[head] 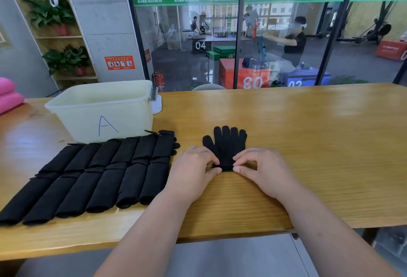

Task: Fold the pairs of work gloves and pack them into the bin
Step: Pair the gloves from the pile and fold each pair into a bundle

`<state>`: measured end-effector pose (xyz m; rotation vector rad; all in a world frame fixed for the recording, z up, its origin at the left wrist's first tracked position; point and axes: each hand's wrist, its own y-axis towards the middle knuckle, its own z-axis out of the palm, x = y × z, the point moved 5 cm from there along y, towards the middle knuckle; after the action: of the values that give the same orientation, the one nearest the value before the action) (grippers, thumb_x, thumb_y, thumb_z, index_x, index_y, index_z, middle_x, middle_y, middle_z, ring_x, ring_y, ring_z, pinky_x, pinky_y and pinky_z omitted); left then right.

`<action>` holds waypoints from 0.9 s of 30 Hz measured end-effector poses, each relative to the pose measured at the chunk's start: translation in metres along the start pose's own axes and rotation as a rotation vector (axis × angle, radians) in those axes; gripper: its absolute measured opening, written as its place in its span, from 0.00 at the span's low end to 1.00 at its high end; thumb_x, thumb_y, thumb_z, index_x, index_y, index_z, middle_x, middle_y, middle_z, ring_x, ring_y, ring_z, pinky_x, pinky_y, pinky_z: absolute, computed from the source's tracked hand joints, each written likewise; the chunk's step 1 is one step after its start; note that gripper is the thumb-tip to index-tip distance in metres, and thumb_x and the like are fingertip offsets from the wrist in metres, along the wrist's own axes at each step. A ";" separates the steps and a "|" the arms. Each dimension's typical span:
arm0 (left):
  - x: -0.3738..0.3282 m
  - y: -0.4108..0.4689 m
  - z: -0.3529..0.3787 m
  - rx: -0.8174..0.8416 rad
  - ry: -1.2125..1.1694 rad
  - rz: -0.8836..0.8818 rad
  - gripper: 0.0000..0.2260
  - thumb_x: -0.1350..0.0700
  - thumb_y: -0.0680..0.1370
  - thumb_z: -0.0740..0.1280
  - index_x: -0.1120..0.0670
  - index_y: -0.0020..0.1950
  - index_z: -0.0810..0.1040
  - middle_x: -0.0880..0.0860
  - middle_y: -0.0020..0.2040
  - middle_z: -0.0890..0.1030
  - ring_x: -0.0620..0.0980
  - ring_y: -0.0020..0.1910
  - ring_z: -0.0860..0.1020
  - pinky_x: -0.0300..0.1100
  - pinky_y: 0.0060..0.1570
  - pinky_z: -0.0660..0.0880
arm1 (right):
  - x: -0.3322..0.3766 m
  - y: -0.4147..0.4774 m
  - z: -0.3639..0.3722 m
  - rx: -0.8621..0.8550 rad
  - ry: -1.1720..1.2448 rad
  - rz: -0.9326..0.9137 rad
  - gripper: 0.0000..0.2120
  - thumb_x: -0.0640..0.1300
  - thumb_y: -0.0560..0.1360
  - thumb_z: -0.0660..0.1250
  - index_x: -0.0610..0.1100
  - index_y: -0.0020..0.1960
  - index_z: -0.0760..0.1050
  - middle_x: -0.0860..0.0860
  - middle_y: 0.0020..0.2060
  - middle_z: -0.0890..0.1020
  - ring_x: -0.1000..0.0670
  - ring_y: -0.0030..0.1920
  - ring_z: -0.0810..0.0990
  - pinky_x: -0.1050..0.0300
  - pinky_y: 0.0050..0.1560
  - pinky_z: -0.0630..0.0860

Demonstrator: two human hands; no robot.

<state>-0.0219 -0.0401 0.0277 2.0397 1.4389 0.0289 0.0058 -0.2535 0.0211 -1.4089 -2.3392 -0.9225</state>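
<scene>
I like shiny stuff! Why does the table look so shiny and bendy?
Head view: pale glare streaks the wooden table, likely daylight through the glass wall; the wide-angle lens bows its edges; the black glove shows hardly any texture.

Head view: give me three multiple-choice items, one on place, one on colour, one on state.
1. Where does the bin stand?
A. Beyond the folded gloves, on the table
B. Right of the flat glove
C. On the floor

2. What colour are the folded gloves?
A. White
B. Black
C. Orange

3. What is the flat glove's state?
A. Untouched
B. Inside the bin
C. Cuff end pinched by the left hand and right hand

Answers:
1 A, the bin's wall rises just behind the glove rows.
2 B, every folded one is black.
3 C, both hands' fingertips meet on the cuff.
</scene>
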 end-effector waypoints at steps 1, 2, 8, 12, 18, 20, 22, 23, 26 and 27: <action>0.000 0.000 0.000 -0.002 0.001 0.001 0.07 0.45 0.78 0.75 0.44 0.55 0.86 0.39 0.55 0.83 0.41 0.58 0.75 0.47 0.59 0.75 | 0.001 0.000 0.000 0.000 -0.006 -0.003 0.01 0.54 0.76 0.77 0.60 0.47 0.86 0.70 0.53 0.83 0.64 0.60 0.78 0.56 0.68 0.71; 0.000 0.000 0.000 -0.004 0.003 0.001 0.07 0.45 0.78 0.75 0.45 0.54 0.87 0.39 0.55 0.83 0.41 0.58 0.75 0.47 0.59 0.76 | 0.002 0.000 0.000 0.003 -0.017 -0.004 0.02 0.55 0.75 0.78 0.60 0.48 0.86 0.70 0.54 0.83 0.63 0.60 0.78 0.55 0.68 0.71; 0.000 -0.001 0.001 -0.008 0.005 -0.001 0.07 0.44 0.78 0.74 0.45 0.53 0.86 0.39 0.56 0.83 0.41 0.60 0.75 0.48 0.60 0.76 | 0.005 0.000 -0.001 -0.025 -0.160 -0.033 0.09 0.59 0.75 0.77 0.58 0.52 0.86 0.67 0.54 0.83 0.59 0.60 0.76 0.53 0.63 0.74; -0.002 -0.001 0.001 0.009 0.024 -0.011 0.12 0.39 0.79 0.70 0.43 0.59 0.83 0.39 0.57 0.83 0.41 0.62 0.74 0.46 0.61 0.75 | 0.009 0.000 -0.001 -0.016 -0.228 -0.042 0.08 0.58 0.78 0.72 0.57 0.53 0.86 0.65 0.53 0.84 0.58 0.58 0.76 0.52 0.60 0.75; -0.004 -0.001 -0.002 0.008 0.018 -0.012 0.11 0.46 0.80 0.72 0.44 0.61 0.83 0.39 0.57 0.83 0.42 0.62 0.73 0.48 0.62 0.75 | 0.013 -0.003 -0.006 -0.067 -0.115 -0.009 0.05 0.55 0.80 0.71 0.56 0.53 0.83 0.66 0.43 0.79 0.61 0.52 0.76 0.57 0.53 0.74; -0.003 -0.001 -0.003 -0.002 0.016 -0.016 0.08 0.50 0.80 0.73 0.45 0.58 0.83 0.40 0.55 0.83 0.43 0.62 0.73 0.49 0.62 0.75 | 0.014 -0.003 -0.006 -0.065 -0.084 -0.020 0.06 0.58 0.78 0.72 0.59 0.54 0.81 0.67 0.46 0.80 0.62 0.54 0.74 0.63 0.51 0.71; -0.004 -0.001 -0.004 -0.014 0.003 -0.012 0.06 0.52 0.80 0.73 0.46 0.56 0.84 0.40 0.52 0.83 0.44 0.61 0.73 0.49 0.61 0.75 | 0.014 -0.004 -0.003 -0.017 -0.088 -0.010 0.14 0.62 0.75 0.75 0.63 0.58 0.78 0.70 0.50 0.79 0.63 0.56 0.73 0.68 0.50 0.68; -0.005 -0.001 -0.005 -0.022 -0.005 -0.008 0.06 0.52 0.80 0.73 0.46 0.56 0.84 0.39 0.51 0.81 0.44 0.60 0.74 0.50 0.60 0.76 | 0.014 -0.004 -0.002 0.007 -0.115 -0.009 0.17 0.63 0.74 0.75 0.64 0.60 0.78 0.70 0.52 0.78 0.63 0.56 0.72 0.68 0.50 0.67; -0.009 -0.002 -0.007 -0.033 -0.039 -0.016 0.06 0.52 0.80 0.72 0.46 0.57 0.84 0.34 0.46 0.72 0.44 0.57 0.75 0.49 0.60 0.75 | 0.010 -0.002 -0.003 -0.020 -0.142 0.025 0.10 0.58 0.77 0.74 0.63 0.58 0.81 0.65 0.49 0.79 0.59 0.51 0.75 0.67 0.46 0.66; -0.008 -0.002 -0.007 -0.032 -0.058 -0.030 0.06 0.51 0.81 0.72 0.45 0.58 0.84 0.32 0.46 0.70 0.44 0.56 0.75 0.48 0.60 0.75 | 0.007 -0.002 -0.004 -0.043 -0.097 0.070 0.08 0.57 0.77 0.74 0.63 0.56 0.82 0.63 0.48 0.79 0.59 0.49 0.76 0.68 0.44 0.65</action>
<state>-0.0296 -0.0433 0.0346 1.9765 1.4244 -0.0196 0.0006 -0.2520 0.0272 -1.5756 -2.3348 -0.9092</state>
